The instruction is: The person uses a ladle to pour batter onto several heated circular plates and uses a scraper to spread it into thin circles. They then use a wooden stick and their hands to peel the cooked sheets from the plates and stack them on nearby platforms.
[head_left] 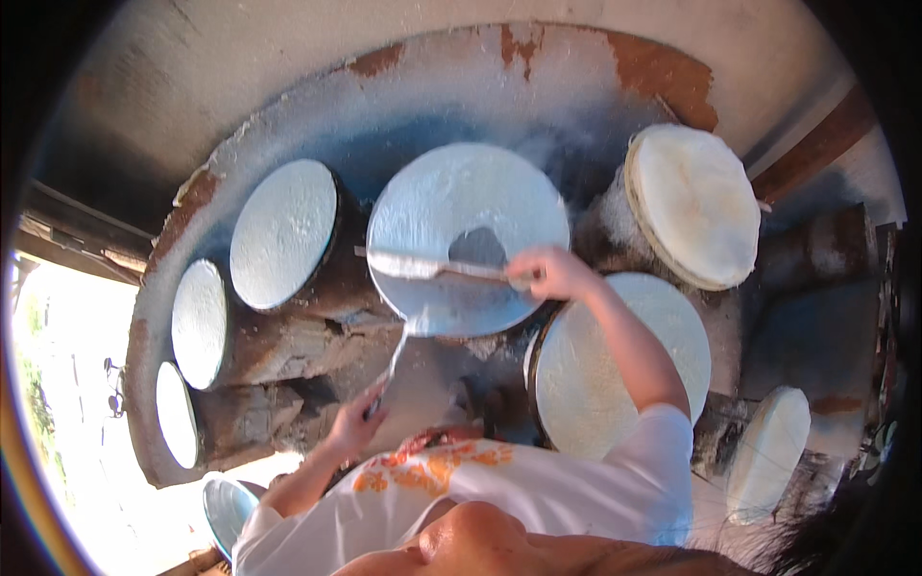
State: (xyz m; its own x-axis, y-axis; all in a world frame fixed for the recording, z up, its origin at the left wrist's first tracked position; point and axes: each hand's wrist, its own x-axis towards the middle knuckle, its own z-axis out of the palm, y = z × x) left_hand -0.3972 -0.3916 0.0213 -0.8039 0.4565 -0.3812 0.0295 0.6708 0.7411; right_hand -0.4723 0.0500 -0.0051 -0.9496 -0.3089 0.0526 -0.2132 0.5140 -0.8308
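Over the griddle [490,309], the right grip [557,274] clamps a stick [413,265] extending left, the left grip [357,428] a metal utensil [397,355].

The round pan [485,315] has a white film [442,187] with 1 dark patch [477,243]. A flat stick [440,269], white-smeared at left, spans it crosswise; a thin, pale tool [397,357] slants to its near rim.

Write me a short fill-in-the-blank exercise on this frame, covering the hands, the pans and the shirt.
1. The left hand holds a metal tool, while the ____ hand holds the paddle.
2. Left of the middle pan, the picture shows ____ other white-topped pans.
3. Apart from its print, the shirt is ____.
Missing words: right; three; white.
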